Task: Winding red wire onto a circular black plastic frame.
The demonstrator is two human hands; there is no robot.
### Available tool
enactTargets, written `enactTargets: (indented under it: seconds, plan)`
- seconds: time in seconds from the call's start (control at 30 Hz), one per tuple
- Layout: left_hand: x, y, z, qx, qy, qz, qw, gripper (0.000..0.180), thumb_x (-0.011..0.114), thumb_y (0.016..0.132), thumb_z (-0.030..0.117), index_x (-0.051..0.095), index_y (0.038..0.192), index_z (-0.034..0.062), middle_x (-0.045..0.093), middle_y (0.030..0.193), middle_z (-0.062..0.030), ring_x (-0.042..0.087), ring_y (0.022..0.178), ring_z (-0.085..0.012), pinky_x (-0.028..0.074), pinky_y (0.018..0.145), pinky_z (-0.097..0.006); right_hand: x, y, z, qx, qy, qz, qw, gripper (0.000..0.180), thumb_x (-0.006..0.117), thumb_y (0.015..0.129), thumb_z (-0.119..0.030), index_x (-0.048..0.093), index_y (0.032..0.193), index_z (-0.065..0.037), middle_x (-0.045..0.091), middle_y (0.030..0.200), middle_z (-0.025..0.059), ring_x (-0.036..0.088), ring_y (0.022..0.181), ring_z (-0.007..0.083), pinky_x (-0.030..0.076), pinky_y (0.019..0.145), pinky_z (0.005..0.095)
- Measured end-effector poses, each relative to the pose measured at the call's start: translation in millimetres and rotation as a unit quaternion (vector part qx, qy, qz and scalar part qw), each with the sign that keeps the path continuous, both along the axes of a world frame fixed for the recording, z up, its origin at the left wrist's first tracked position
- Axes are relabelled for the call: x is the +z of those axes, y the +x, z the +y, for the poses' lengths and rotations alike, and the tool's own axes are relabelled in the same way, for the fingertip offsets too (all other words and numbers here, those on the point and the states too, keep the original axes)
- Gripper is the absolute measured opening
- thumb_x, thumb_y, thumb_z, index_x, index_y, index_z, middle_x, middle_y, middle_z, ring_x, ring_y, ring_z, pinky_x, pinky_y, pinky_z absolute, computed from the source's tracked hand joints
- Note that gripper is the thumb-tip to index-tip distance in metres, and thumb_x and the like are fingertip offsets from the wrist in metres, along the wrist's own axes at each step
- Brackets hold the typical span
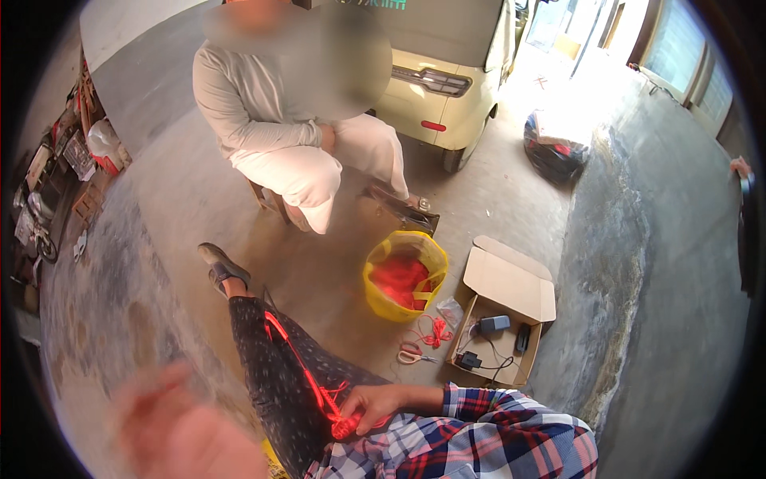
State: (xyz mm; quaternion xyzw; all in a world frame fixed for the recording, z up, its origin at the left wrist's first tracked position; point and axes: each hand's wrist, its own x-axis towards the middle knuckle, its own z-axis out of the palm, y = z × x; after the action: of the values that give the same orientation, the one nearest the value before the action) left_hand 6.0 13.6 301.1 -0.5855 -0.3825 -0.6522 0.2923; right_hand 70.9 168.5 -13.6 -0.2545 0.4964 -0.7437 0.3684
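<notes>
My right hand [369, 405] rests over my lap, its fingers closed on a bunch of red cord [345, 429]. From that bunch a length of the cord runs up along my dark trouser leg [275, 375] toward the knee. At the lower left my left hand [179, 423] is lifted close to the camera and smeared by motion, so its fingers cannot be made out. Scissors [413, 354] with red and white handles lie on the floor beyond my right hand, beside a small tangle of red cord [438, 332].
A yellow bag [373, 281] holds red material. Right of it is an open cardboard box [511, 279] with black adapters and cables. Another person [255, 104] sits opposite on a stool, near a pale vehicle [431, 104]. A black bag [550, 160] stands further back.
</notes>
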Motion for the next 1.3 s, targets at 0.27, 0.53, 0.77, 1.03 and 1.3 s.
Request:
enactTargets:
  seconds: [0.27,0.53,0.77,1.03,1.3]
  plan:
    - [-70,-14,39,0.027,-0.654,0.139,0.743,0.056,0.068,0.076,0.026,0.052,0.124,0.0026,0.054,0.12,-0.0194,0.051,0.112,-0.0324,0.038,0.096,-0.044,9,14,1,-0.102,-0.008,-0.064,0.993,0.031,0.074,0.072,-0.005,0.065,0.101,0.0,0.064,0.091,0.0036,0.057,0.09,0.0114,0.045,0.083,0.0273]
    - [-96,-10,48,-0.004,-0.679,0.122,0.724,0.056,0.068,0.075,0.027,0.053,0.121,-0.0007,0.058,0.111,-0.0165,0.057,0.101,-0.0304,0.044,0.088,-0.039,24,21,3,-0.2,0.041,-0.011,0.979,0.035,0.075,0.072,-0.005,0.064,0.106,0.0,0.064,0.097,0.0046,0.057,0.095,0.0129,0.044,0.088,0.0281]
    - [-92,-15,51,-0.042,-0.683,0.101,0.722,0.057,0.069,0.075,0.026,0.052,0.122,-0.0018,0.058,0.11,-0.0165,0.057,0.101,-0.0306,0.044,0.089,-0.039,44,22,2,-0.281,0.076,0.03,0.956,0.039,0.075,0.072,-0.005,0.063,0.11,-0.001,0.065,0.102,0.0054,0.057,0.101,0.0142,0.043,0.092,0.0289]
    - [-97,-14,53,-0.056,-0.69,0.081,0.717,0.056,0.068,0.077,0.025,0.052,0.122,-0.0024,0.059,0.109,-0.0172,0.058,0.1,-0.0312,0.044,0.089,-0.04,22,12,4,-0.212,0.045,0.022,0.976,0.041,0.075,0.073,-0.006,0.063,0.112,-0.001,0.064,0.105,0.0058,0.056,0.103,0.0151,0.042,0.095,0.0295]
    - [-91,-15,55,-0.061,-0.698,0.063,0.711,0.054,0.068,0.075,0.02,0.052,0.121,-0.0032,0.06,0.11,-0.0189,0.058,0.102,-0.0326,0.045,0.09,-0.041,9,7,6,-0.112,-0.008,0.001,0.994,0.043,0.075,0.073,-0.007,0.062,0.113,-0.001,0.064,0.107,0.0062,0.055,0.106,0.0161,0.041,0.097,0.0303]
